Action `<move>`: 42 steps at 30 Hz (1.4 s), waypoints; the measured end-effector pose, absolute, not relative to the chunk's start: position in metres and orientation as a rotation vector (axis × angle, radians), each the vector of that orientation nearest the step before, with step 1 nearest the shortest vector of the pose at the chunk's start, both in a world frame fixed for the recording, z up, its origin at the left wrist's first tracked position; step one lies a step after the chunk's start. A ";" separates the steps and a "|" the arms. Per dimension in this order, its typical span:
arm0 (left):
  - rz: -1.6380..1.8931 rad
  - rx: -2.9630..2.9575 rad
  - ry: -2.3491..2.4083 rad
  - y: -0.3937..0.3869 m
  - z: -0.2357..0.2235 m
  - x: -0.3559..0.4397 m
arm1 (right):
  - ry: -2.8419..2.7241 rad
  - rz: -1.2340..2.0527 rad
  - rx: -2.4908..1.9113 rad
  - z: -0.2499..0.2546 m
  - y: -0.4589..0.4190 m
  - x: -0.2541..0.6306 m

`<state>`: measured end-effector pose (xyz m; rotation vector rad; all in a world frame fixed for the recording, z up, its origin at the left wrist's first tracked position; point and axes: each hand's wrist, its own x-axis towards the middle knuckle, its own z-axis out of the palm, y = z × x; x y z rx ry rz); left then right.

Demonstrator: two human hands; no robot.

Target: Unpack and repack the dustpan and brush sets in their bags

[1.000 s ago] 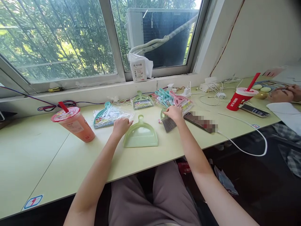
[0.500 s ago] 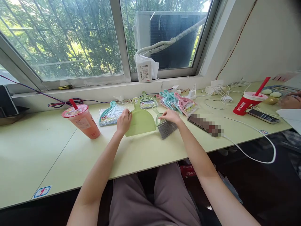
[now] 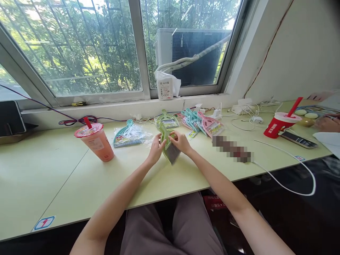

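Observation:
My left hand is closed on the side of a green dustpan, which is turned up on edge above the table. Against the pan, a small green hand brush with grey bristles is pinched in my right hand. Brush and pan overlap, so part of the pan is hidden. Just behind lies another green dustpan set. Several pink and teal sets are heaped to its right. A teal set in clear plastic lies to the left of my hands.
On the left stands a pink drink cup with a straw. Toward the right are a blurred-out phone on a white cable, a red cup and another phone. Another person's hand shows at the far right.
The brush and dustpan were held apart side by side; now they are together. The pan has turned from facing me to edge-on, and my hands have come closer to each other.

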<state>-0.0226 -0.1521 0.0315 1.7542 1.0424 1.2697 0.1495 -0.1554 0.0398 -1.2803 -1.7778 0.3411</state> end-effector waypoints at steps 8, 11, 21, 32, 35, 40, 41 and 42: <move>1.236 1.771 0.929 -0.147 0.033 -0.030 | -1.683 -0.019 -1.233 0.046 -0.150 0.168; 1.178 1.756 0.788 -0.154 0.039 -0.028 | -1.762 0.280 -1.100 0.048 -0.145 0.172; 0.978 1.642 0.722 -0.148 0.038 -0.030 | -1.622 0.667 -1.201 0.036 -0.140 0.167; 0.971 1.690 0.712 -0.153 0.055 -0.039 | -1.364 0.962 -1.139 0.041 -0.142 0.155; 1.034 1.686 0.776 -0.149 0.055 -0.040 | -1.344 0.939 -1.076 0.041 -0.140 0.154; 0.944 1.617 0.868 -0.139 0.037 -0.042 | -1.309 0.885 -1.164 0.031 -0.124 0.189; 0.934 1.560 0.871 -0.137 0.032 -0.042 | -1.316 0.774 -1.281 0.027 -0.121 0.200; 0.946 1.497 0.870 -0.135 0.028 -0.042 | -1.336 0.626 -1.425 0.023 -0.118 0.210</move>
